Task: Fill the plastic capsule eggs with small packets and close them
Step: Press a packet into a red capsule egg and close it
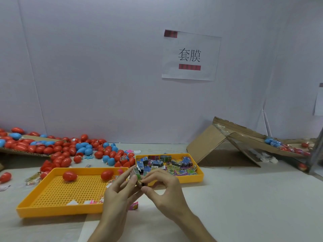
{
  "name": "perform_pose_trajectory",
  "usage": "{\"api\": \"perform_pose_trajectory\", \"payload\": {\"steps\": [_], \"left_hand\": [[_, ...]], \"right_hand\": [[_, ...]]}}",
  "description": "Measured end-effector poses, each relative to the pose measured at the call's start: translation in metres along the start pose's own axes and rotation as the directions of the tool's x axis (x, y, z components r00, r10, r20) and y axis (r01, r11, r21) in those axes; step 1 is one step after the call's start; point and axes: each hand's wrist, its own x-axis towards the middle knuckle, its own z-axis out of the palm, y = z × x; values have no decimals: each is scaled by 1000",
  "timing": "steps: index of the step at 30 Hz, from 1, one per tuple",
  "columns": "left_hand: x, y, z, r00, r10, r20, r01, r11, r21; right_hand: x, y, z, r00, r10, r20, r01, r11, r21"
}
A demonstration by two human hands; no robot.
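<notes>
Both hands [145, 186] pinch small packets [138, 173] together, above yellow tray [52, 209].

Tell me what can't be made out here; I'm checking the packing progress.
- Packet: mostly covered by the fingers of the left hand and right hand; print unreadable.
- Eggs on the cardboard ramp: blurred, cut off by the right edge.
- Pink item: partly behind the left hand.
</notes>
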Motion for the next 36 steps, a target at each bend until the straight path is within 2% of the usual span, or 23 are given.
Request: {"api": "perform_pose_trajectory", "payload": {"steps": [8,20,25,36], "left_hand": [[2,-2,-1,1000,-1,-20,1,1000,17],[1,-2,2,999,5,-42,-4,1000,19],[1,1,1,999,-24,-35,25,999,30],[2,1,3,998,-59,-26,60,997,38]], "right_hand": [[1,-1,0,1000,4,2,-4,999,41],[2,3,-4,996,92,14,-93,993,75],[2,3,-5,995,93,47,-94,995,31],[5,2,-8,980,196,43,-200,969,144]]}}
